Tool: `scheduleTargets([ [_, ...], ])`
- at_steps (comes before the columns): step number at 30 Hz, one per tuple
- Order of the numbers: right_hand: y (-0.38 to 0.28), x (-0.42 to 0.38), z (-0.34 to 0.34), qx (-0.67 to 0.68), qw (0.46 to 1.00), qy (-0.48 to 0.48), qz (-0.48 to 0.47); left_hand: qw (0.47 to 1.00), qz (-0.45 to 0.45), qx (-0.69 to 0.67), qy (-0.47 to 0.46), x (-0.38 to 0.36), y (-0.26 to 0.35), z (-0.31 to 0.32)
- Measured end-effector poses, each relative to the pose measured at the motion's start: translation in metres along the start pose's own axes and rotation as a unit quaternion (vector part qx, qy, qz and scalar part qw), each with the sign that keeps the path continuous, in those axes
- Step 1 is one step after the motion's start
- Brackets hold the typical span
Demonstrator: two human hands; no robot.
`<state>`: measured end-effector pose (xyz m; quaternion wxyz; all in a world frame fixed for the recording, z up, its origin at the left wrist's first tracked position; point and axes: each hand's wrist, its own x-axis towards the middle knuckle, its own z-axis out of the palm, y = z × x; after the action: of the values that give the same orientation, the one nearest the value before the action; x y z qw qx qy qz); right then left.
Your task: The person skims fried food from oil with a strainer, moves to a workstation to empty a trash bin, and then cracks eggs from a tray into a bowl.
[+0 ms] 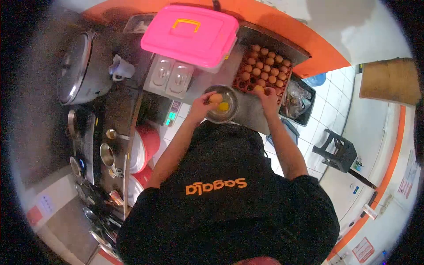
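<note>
My left hand [202,107] has its fingers closed around a brown egg [216,98], above the left side of a round metal bowl [228,115]. Inside that bowl lies a yellow yolk [224,106]. At the near edge of a red egg tray [242,81], my right hand [269,98] grips another egg [259,89], partly hidden by the fingers. Rows of brown eggs fill most of the tray, and a few of its near cups hold none.
A pink lidded box [190,35] stands at the back beside two lidded metal pans [180,79]. Left are a large pot [95,70], a white jug [122,68] and a scale display [171,115]. A black crate [304,104] with plastic bags sits right, near a black stool [338,150].
</note>
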<state>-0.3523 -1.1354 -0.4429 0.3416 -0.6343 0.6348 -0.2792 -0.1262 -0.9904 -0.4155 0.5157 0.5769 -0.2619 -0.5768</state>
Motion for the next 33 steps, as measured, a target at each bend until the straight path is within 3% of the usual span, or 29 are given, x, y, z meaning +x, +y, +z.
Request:
scheduleTargets([
  [1,-0.027,-0.013,-0.004,0.042,0.999,-0.001,0.017,0.999,0.009,0.031,0.002,-0.001,0.004,0.004],
  [3,-0.068,-0.037,-0.006,0.223,0.972,-0.040,-0.055,0.995,0.023,0.099,0.008,0.003,0.003,0.009],
  [5,-0.089,-0.060,-0.001,0.215,0.961,-0.046,-0.168,0.985,0.038,0.167,0.005,0.003,0.012,0.020],
  [7,-0.087,-0.070,0.013,0.184,0.961,-0.085,-0.186,0.937,0.069,0.342,0.015,-0.001,0.029,0.031],
  [8,-0.086,-0.073,0.016,0.156,0.957,-0.130,-0.207,0.937,0.070,0.343,0.009,0.001,0.025,0.031],
  [11,-0.093,-0.073,0.007,0.163,0.965,-0.092,-0.181,0.928,0.087,0.362,0.003,0.005,0.019,0.025],
  [13,-0.086,-0.076,0.009,0.183,0.966,-0.064,-0.173,0.949,0.103,0.297,0.012,0.003,0.020,0.026],
  [16,-0.064,-0.072,0.028,0.218,0.963,-0.097,-0.127,0.967,0.134,0.218,0.011,0.011,0.003,0.018],
  [17,-0.064,-0.071,0.030,0.377,0.907,-0.183,0.048,0.967,0.135,0.218,0.013,0.016,-0.007,0.010],
  [18,-0.063,-0.070,0.032,0.511,0.790,-0.257,0.221,0.998,0.017,0.064,0.014,0.023,-0.017,-0.001],
  [19,-0.058,-0.069,0.035,0.511,0.790,-0.258,0.222,0.990,-0.102,-0.093,0.014,0.023,-0.013,-0.004],
  [20,-0.053,-0.067,0.037,0.506,0.775,-0.288,0.245,0.990,-0.102,-0.093,0.014,0.022,-0.011,-0.004],
  [21,-0.048,-0.064,0.040,0.499,0.760,-0.318,0.267,0.991,-0.066,0.111,0.014,0.020,-0.008,-0.005],
  [22,-0.047,-0.063,0.043,0.499,0.760,-0.318,0.267,0.950,-0.028,0.311,0.014,0.017,-0.002,-0.004],
  [23,-0.046,-0.062,0.046,0.490,0.755,-0.335,0.280,0.950,-0.029,0.310,0.014,0.014,0.000,-0.002],
  [24,-0.044,-0.062,0.048,0.479,0.749,-0.352,0.292,0.953,0.048,0.301,-0.003,0.011,0.000,0.001],
  [25,-0.044,-0.061,0.051,0.478,0.749,-0.352,0.293,0.949,0.124,0.289,-0.020,0.009,0.000,0.002],
  [31,-0.045,-0.062,0.062,0.444,0.774,-0.358,0.274,0.934,0.089,0.346,0.007,0.018,-0.012,-0.006],
  [33,-0.021,-0.058,0.077,0.260,0.883,-0.375,0.108,0.934,0.082,0.347,0.020,0.023,-0.021,-0.009],
])
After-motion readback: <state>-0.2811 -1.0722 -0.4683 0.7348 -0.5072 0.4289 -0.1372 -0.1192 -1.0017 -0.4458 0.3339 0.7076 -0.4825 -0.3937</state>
